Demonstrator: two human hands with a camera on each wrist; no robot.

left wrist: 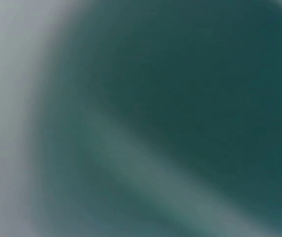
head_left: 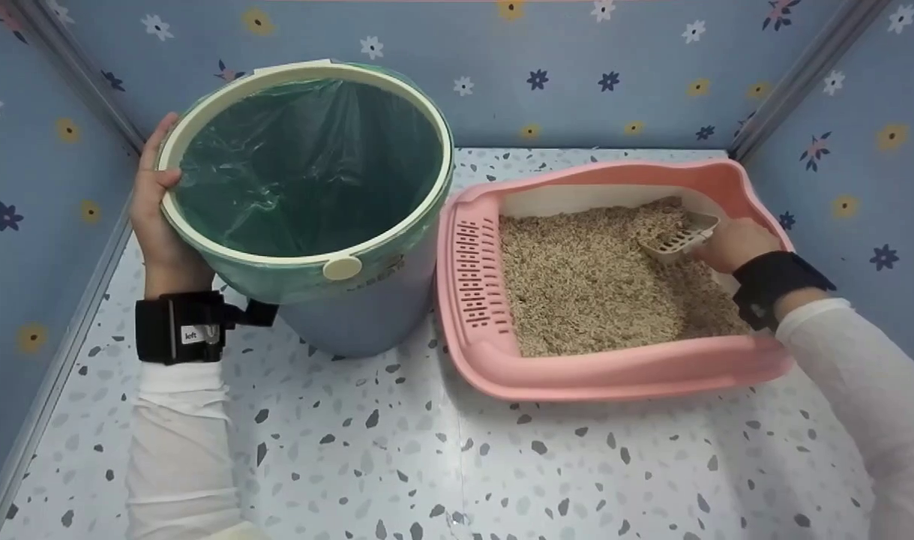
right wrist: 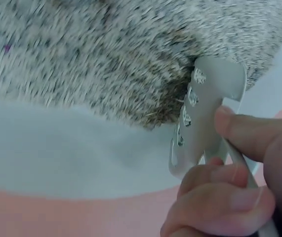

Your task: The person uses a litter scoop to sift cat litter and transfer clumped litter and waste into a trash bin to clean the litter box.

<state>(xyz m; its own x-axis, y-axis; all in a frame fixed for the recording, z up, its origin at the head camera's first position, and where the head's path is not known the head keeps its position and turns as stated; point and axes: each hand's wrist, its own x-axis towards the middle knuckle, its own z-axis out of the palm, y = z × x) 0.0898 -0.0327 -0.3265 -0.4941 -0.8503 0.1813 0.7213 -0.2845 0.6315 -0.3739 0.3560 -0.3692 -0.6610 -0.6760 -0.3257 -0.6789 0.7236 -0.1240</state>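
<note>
My right hand (head_left: 738, 244) grips the handle of a pale slotted litter scoop (head_left: 680, 238) at the right end of a pink litter box (head_left: 614, 371). In the right wrist view the thumb and curled fingers hold the scoop (right wrist: 212, 94), its slotted edge against the litter. Tan grainy litter (head_left: 591, 285) fills the box, heaped near the scoop, with a darker hollow at the right. My left hand (head_left: 160, 217) holds the left rim of a trash can (head_left: 359, 322), thumb over the edge. A green plastic bag (head_left: 307, 165) lines the can. The left wrist view is a green blur.
The can stands close against the box's left side, where a slotted pink ledge (head_left: 475, 274) runs. Blue flowered panels (head_left: 494, 45) enclose the back and both sides. Underneath is a white speckled floor (head_left: 397, 465).
</note>
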